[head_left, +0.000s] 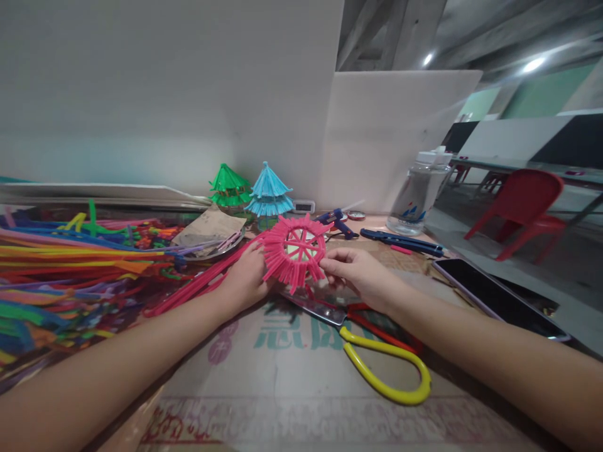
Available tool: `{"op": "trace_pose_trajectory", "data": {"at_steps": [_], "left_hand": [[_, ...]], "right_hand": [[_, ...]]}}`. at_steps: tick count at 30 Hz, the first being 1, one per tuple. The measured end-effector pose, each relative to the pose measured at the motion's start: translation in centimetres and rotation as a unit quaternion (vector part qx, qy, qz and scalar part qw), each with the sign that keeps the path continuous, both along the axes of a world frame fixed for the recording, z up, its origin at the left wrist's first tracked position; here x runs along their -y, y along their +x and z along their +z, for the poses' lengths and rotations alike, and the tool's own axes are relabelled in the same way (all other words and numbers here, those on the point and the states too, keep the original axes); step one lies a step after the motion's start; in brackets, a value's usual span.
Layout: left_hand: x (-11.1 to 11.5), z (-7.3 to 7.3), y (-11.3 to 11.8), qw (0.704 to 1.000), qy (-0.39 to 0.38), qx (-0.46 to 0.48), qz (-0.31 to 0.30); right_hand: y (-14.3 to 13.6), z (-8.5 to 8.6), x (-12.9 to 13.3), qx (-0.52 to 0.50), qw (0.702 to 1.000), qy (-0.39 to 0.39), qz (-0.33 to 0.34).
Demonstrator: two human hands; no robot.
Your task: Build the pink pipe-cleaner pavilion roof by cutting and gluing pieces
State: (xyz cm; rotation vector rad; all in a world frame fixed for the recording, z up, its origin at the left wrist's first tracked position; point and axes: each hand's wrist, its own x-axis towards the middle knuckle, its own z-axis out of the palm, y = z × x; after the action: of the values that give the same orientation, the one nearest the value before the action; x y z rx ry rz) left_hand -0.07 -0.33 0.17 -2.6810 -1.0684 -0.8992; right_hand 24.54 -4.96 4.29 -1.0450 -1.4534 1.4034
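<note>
A pink pipe-cleaner wheel [303,243], with spokes inside and short stubs fringing its rim, is held up over the cardboard. My left hand [247,276] is closed on its left side, the fingertips partly hidden behind it. At the lower right edge, my right hand [360,273] pinches a stub between thumb and finger. Long pink pipe cleaners [188,287] lie beside my left hand. Below the wheel rests a pair of scissors [386,370] with one yellow and one red handle, its blades pointing up and left.
Bundles of coloured pipe cleaners [70,263] cover the left side. Behind stand green [229,186] and blue [268,191] pagoda-like models and a glue gun [336,220]. To the right are a water bottle [417,194], dark blue pliers-like tool [400,242] and phone [494,298].
</note>
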Motion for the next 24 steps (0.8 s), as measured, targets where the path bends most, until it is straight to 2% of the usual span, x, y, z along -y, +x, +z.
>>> {"op": "trace_pose_trajectory", "data": {"at_steps": [3,7,11,14,17,20,22,24], "left_hand": [[0.0,0.0,0.0,1.000,-0.015,-0.012,0.007],[0.0,0.2,0.1,1.000,-0.028,-0.005,0.005],[0.0,0.3,0.2,0.998,-0.039,0.038,-0.011],[0.2,0.4,0.2,0.995,-0.061,0.077,-0.030],[0.3,0.4,0.3,0.986,-0.109,0.121,-0.023],[-0.1,0.2,0.4,0.961,-0.206,0.185,-0.006],[-0.6,0.0,0.5,0.937,-0.269,0.221,-0.024],[-1.0,-0.2,0.5,0.928,-0.281,0.243,-0.036]], "right_hand": [[-0.1,0.0,0.0,0.004,1.000,-0.004,0.006],[0.3,0.0,-0.6,-0.003,0.999,0.039,-0.013],[1.3,0.4,-1.7,-0.039,0.994,0.081,-0.053],[1.8,0.4,-2.3,-0.027,0.992,0.096,-0.083],[1.9,-0.5,-2.5,0.036,0.990,0.096,-0.099],[1.7,-1.9,-2.7,0.123,0.982,0.092,-0.107],[1.7,-2.5,-2.8,0.163,0.974,0.100,-0.118],[1.8,-2.5,-2.8,0.181,0.969,0.113,-0.127]]}}
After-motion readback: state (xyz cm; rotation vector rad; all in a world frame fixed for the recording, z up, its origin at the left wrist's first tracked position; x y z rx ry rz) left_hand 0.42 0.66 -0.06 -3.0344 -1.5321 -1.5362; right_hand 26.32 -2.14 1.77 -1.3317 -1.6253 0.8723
